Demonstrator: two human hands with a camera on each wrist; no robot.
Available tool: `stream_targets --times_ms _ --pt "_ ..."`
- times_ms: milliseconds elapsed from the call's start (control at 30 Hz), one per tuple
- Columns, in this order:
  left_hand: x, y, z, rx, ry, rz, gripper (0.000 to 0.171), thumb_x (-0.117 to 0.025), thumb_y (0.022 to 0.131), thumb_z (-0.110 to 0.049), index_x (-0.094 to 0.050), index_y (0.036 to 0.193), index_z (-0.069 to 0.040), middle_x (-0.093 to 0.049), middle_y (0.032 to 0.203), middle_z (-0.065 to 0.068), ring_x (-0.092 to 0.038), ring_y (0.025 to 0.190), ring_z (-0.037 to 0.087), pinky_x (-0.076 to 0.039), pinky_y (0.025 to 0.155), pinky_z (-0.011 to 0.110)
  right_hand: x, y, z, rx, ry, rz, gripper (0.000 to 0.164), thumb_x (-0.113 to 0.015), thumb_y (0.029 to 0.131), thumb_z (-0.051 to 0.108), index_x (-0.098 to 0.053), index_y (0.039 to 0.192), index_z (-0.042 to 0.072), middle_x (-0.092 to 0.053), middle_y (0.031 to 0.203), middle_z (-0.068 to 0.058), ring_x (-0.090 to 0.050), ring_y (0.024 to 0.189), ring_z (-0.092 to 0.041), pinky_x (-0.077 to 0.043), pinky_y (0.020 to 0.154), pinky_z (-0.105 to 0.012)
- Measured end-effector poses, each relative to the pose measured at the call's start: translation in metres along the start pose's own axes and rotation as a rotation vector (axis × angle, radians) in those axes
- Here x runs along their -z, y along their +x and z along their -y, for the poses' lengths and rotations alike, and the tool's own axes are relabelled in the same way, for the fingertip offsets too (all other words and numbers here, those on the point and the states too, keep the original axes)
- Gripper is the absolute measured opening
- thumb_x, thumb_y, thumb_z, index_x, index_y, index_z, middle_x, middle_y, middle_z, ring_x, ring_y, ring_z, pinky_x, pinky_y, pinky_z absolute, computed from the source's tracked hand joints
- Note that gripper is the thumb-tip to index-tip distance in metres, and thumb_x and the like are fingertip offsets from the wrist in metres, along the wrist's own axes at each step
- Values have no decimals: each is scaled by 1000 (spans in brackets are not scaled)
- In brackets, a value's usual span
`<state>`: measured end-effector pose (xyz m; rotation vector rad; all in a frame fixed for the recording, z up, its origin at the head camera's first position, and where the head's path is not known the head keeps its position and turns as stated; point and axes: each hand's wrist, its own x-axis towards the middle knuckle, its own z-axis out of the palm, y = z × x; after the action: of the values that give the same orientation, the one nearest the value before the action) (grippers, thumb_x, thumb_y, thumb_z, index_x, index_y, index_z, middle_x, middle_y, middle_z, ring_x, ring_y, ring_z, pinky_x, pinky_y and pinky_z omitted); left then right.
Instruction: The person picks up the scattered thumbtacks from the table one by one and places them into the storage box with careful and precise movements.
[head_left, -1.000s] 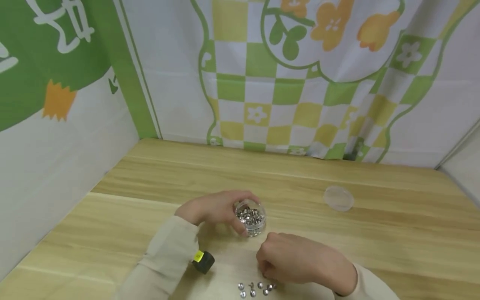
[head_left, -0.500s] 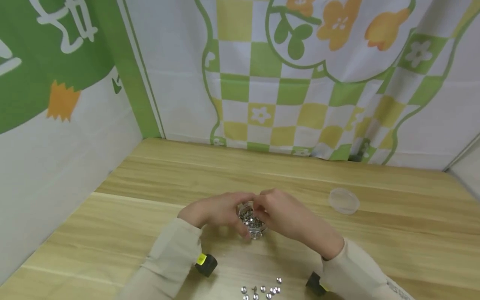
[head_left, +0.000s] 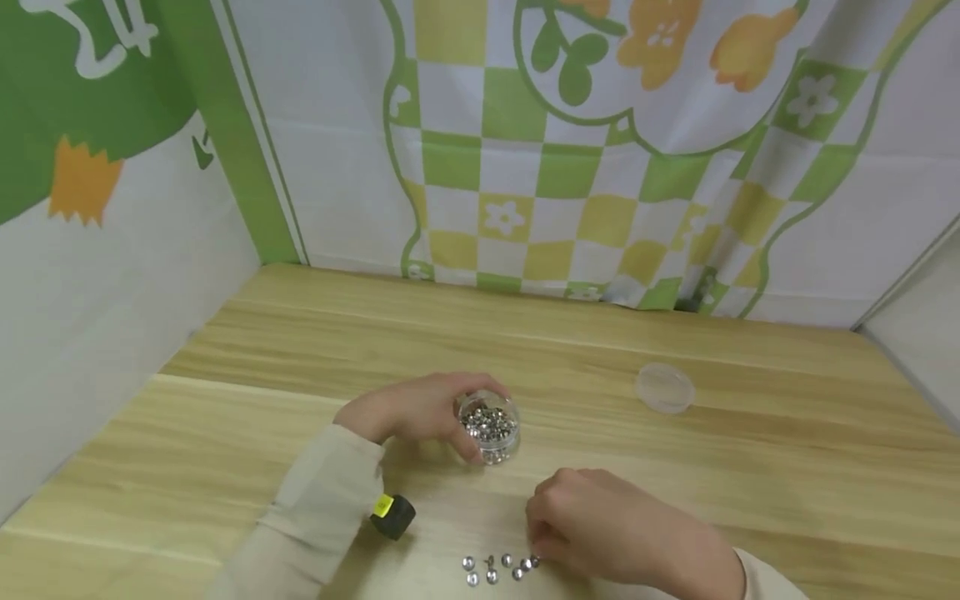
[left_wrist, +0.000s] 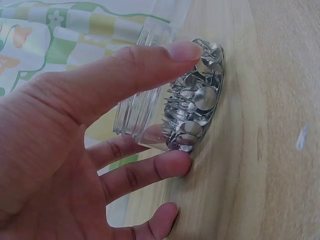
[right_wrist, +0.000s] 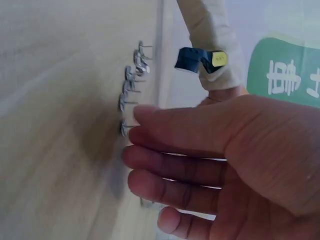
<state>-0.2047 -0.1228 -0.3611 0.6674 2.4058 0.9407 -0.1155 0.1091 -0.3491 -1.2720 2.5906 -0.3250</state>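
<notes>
In the head view my left hand (head_left: 427, 408) grips a round clear plastic jar (head_left: 501, 457) standing on the table, thumb on one side and fingers round the other. Silver thumbtacks (left_wrist: 192, 100) fill its lower part, seen through the wall in the left wrist view. My right hand (head_left: 600, 517) is low over the table, to the right of several loose thumbtacks (head_left: 492, 576). In the right wrist view, thumb and forefinger pinch the point of one thumbtack (right_wrist: 124, 128), its head close to the tabletop. Most loose tacks there lie head down with points up.
A clear round lid (head_left: 666, 388) lies on the wooden table (head_left: 337, 325), right of and beyond the jar. A black wrist camera (head_left: 393, 517) with a yellow label hangs under the left sleeve. Patterned curtains (head_left: 510, 167) close off the back and left side.
Half a second ago my right hand was at the jar's mouth; now it is back by the loose thumbtacks with a tack between its fingertips. My left hand stays on the jar.
</notes>
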Motion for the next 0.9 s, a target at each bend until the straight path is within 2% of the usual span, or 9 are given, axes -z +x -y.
stream_targets --times_ms 100,167,267,400,467,567,667,800,900 --pt "1 -1 0 1 -7 0 74 -89 64 -21 -55 126 -39 -58 129 -6 -53 116 16 -40 106 45 -2 3 1 -6 -17 11 23 -69 84 12 -62 66 24 -53 64 20 -41 57 5 -40 55 -12" --pt "0 0 1 -10 -14 4 74 -89 63 -20 -55 127 -37 -58 129 -6 -53 116 16 -40 106 44 0 6 0 -9 -23 -23 23 -68 84 11 -61 65 23 -52 63 18 -41 57 3 -40 54 -13" --pt "0 2 0 -23 -21 19 74 -89 64 -20 -55 127 -37 -59 127 -5 -54 114 16 -40 104 44 7 16 -4 5 -36 -172 19 -68 85 11 -63 69 20 -57 67 15 -44 59 3 -42 56 -14" --pt "1 3 -1 -15 -14 28 73 -89 64 -23 -55 126 -38 -59 126 -8 -54 114 15 -40 104 44 15 41 -13 22 -50 -372 6 -69 87 9 -69 82 13 -66 78 7 -55 66 -2 -48 59 -16" --pt "2 3 -1 -9 -13 26 72 -89 63 -24 -55 126 -38 -60 125 -9 -54 114 14 -40 105 45 17 53 -17 8 -65 -398 3 -69 87 8 -70 86 10 -68 81 4 -59 69 -4 -49 60 -16" --pt "2 2 -1 -4 -12 23 71 -89 63 -23 -56 125 -37 -61 123 -9 -55 111 14 -41 103 43 17 61 -20 -9 -75 -385 4 -68 86 7 -71 87 9 -69 83 2 -61 71 -6 -50 62 -17" --pt "2 1 -1 -1 -9 26 73 -89 63 -25 -55 126 -38 -59 125 -9 -54 110 14 -41 101 43 14 54 -20 -11 -90 -394 2 -69 87 11 -71 86 11 -69 83 4 -62 73 -6 -52 65 -19" --pt "2 0 -2 5 -8 20 76 -89 63 -24 -54 130 -36 -57 130 -5 -53 114 16 -40 103 45 8 28 -12 42 -73 -413 4 -71 86 15 -70 83 16 -67 81 9 -58 72 0 -50 65 -16" --pt "2 0 -1 15 -10 11 78 -89 63 -22 -54 131 -35 -57 132 -4 -53 117 17 -39 106 46 1 6 -3 107 -37 -333 6 -70 88 18 -68 83 21 -63 80 15 -52 72 6 -46 65 -10"
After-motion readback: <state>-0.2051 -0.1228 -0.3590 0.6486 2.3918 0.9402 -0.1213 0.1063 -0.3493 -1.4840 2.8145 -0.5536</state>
